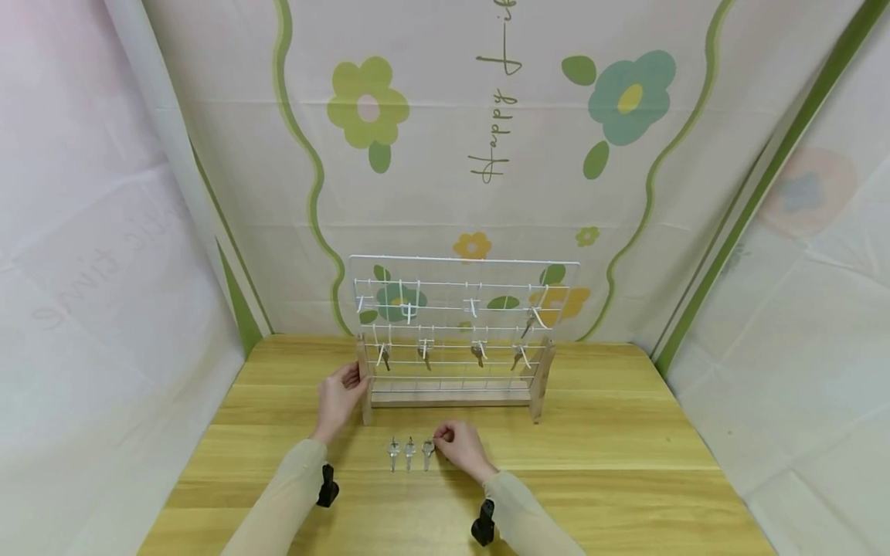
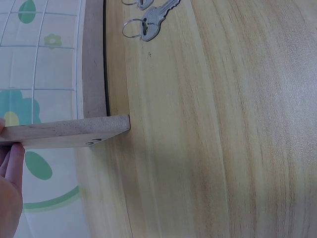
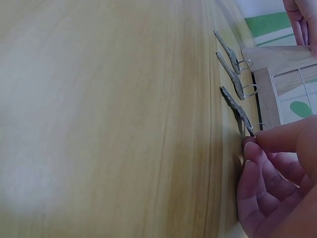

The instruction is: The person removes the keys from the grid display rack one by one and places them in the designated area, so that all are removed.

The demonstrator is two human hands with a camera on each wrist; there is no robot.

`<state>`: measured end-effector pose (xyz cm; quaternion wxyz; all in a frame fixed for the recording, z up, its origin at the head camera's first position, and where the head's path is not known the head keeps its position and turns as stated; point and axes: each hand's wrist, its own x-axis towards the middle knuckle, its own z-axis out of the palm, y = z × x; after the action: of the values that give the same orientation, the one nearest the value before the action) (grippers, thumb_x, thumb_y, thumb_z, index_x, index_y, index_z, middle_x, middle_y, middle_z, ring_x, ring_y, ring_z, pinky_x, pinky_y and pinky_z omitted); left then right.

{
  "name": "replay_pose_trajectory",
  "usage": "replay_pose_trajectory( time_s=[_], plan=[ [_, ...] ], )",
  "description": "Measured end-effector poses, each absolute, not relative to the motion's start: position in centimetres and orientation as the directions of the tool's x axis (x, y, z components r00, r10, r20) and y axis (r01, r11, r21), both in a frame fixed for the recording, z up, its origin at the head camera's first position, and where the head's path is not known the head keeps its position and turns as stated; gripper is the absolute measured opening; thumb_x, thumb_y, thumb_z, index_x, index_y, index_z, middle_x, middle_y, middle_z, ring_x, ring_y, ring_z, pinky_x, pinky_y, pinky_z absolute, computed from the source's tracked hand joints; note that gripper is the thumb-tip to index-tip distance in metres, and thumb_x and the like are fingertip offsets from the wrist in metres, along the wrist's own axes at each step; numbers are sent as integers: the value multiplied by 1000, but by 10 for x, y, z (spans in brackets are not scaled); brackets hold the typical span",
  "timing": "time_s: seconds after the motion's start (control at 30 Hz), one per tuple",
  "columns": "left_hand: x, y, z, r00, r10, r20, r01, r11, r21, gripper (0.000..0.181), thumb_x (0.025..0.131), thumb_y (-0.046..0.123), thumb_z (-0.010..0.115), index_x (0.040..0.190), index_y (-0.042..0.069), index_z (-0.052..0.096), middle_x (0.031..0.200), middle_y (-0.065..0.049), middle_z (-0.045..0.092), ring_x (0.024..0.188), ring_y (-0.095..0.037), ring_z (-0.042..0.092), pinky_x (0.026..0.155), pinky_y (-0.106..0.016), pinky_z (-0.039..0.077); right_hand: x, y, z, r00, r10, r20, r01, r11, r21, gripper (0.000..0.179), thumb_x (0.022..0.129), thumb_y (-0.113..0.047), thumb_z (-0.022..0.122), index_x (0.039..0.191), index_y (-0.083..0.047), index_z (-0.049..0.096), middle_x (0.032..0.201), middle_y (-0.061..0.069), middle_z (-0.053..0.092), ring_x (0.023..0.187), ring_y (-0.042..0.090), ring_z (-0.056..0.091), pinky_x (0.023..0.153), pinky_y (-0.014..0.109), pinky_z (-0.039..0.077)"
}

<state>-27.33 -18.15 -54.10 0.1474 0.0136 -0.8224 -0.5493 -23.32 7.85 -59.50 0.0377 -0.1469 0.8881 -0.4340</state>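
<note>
My left hand (image 1: 341,398) grips the left wooden upright (image 2: 64,131) of a white wire rack (image 1: 459,328), thumb and fingers on opposite sides of the board. On the table before the rack, three silver keys with small rings lie in a row. My right hand (image 1: 464,449) pinches the rightmost key (image 3: 239,111) at its head, near its ring; in the right wrist view this key slants, with its shadow beside it. The middle key (image 1: 409,454) and left key (image 1: 393,455) lie flat, untouched, their blades toward me.
Keys hang on each lower-row hook, such as this key (image 1: 477,354); another key (image 1: 528,323) hangs at the upper right. Other upper hooks (image 1: 409,310) are bare. The rack's wooden base (image 1: 452,398) stands on the wood-grain table (image 1: 612,463), with floral cloth (image 1: 431,193) behind and at both sides.
</note>
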Motion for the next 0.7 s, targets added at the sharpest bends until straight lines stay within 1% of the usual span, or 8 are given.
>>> replay_pose_trajectory(
  time_s=[0.13,0.4,0.53,0.7],
  plan=[
    [-274,-182,-541,-956,-183,229,142,397,907,36,88,2,72,121,-10,63,119,-30,67,109,-40,69,92,-38,62,-233,79,-594,-953,-299,58,-229,580,-782,6,89,-6,70,87,-1,70,76,5,69,62,1,52,54,15,46],
    [-273,-181,-540,-955,-183,233,144,401,905,36,88,2,71,122,-10,63,119,-30,67,109,-40,69,91,-38,62,-232,80,-592,-949,-313,40,-218,558,-801,4,88,-4,70,89,-1,69,78,8,70,61,2,54,53,15,48],
    [-273,-181,-541,-957,-185,225,138,393,909,37,89,1,71,122,-10,62,120,-30,67,109,-40,68,92,-37,62,-231,83,-590,-952,-304,40,-214,565,-797,5,88,-5,71,90,-1,69,80,7,69,66,3,55,55,15,48],
    [-274,-182,-542,-958,-189,217,131,386,913,37,89,1,71,123,-11,62,120,-31,66,110,-41,68,93,-38,61,-231,89,-582,-952,-303,53,-222,559,-799,7,87,-3,69,94,0,68,85,7,69,74,7,58,62,15,50]
  ],
)
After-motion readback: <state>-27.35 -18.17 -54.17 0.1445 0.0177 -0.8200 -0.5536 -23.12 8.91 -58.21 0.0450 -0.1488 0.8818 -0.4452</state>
